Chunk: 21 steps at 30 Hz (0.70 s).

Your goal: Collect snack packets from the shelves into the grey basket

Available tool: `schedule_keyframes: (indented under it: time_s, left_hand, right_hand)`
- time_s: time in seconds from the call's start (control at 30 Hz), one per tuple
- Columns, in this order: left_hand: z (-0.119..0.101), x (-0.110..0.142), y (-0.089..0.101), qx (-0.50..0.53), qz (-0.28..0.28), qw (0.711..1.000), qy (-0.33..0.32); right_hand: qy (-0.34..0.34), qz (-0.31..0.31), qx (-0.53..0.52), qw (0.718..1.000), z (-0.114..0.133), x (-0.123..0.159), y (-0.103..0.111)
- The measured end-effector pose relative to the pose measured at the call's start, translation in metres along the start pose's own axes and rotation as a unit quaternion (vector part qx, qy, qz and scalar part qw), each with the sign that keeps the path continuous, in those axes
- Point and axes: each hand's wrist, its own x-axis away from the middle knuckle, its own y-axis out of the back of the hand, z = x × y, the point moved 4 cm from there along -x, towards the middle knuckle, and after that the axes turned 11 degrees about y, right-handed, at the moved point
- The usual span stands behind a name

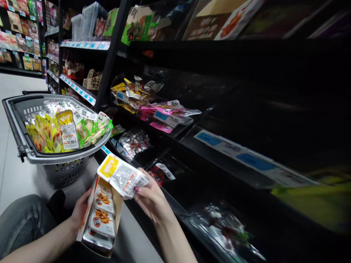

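Note:
My left hand (81, 208) grips the left side of an open cardboard box (117, 212). Inside it, several white snack packets (102, 219) with a fried-food picture lie overlapped. Pinched between the thumb and fingers of my right hand (150, 199) is a single snack packet (120, 176), its yellow patch and printed text facing up. It is just above the top end of the box. To the left, a grey shopping basket (93, 149) is heaped with packaged snacks, with a similar yellow-and-white packet (68, 129) on top.
Black shelving (203, 146) runs along the right, with price strips on its edges. Pink-edged packs (170, 111), yellow packs (135, 91) and silver packs (134, 142) lie in its trays. My bent knee (24, 223) is at the lower left, above a pale tiled floor (13, 146).

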Motion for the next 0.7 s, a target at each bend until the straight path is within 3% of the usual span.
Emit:
schedule_keyframes:
  time_s: [0.27, 0.33, 0.4, 0.43, 0.47, 0.53, 0.6, 0.63, 0.7]
  left_hand:
    - [0.002, 0.000, 0.002, -0.012, 0.047, 0.999, 0.020]
    - [0.001, 0.000, 0.002, -0.011, 0.042, 0.999, 0.017]
    - [0.001, 0.000, 0.003, -0.011, 0.040, 0.999, 0.016]
    - [0.001, -0.001, 0.003, -0.011, 0.042, 0.999, 0.014]
    - [0.001, -0.001, 0.002, -0.011, 0.044, 0.999, 0.009]
    - [0.000, -0.003, 0.002, -0.010, 0.052, 0.999, -0.009]
    - [-0.002, -0.004, 0.001, -0.009, 0.062, 0.998, -0.026]
    - [-0.003, -0.005, 0.001, -0.007, 0.067, 0.997, -0.033]
    - [-0.005, -0.006, 0.002, -0.006, 0.074, 0.996, -0.046]
  right_hand:
    - [0.064, -0.054, -0.030, 0.996, -0.003, -0.004, 0.011]
    - [0.103, -0.051, 0.022, 0.993, 0.002, -0.004, 0.011]
    - [0.181, -0.025, 0.145, 0.972, 0.013, 0.000, 0.006]
    - [0.225, -0.002, 0.243, 0.944, 0.020, 0.004, 0.001]
    - [0.266, 0.025, 0.355, 0.896, 0.026, 0.009, -0.007]
    - [0.313, 0.082, 0.568, 0.757, 0.033, 0.021, -0.028]
    - [0.316, 0.131, 0.697, 0.630, 0.032, 0.033, -0.049]
    - [0.302, 0.157, 0.731, 0.592, 0.028, 0.038, -0.059]
    - [0.241, 0.217, 0.758, 0.566, 0.017, 0.045, -0.073]
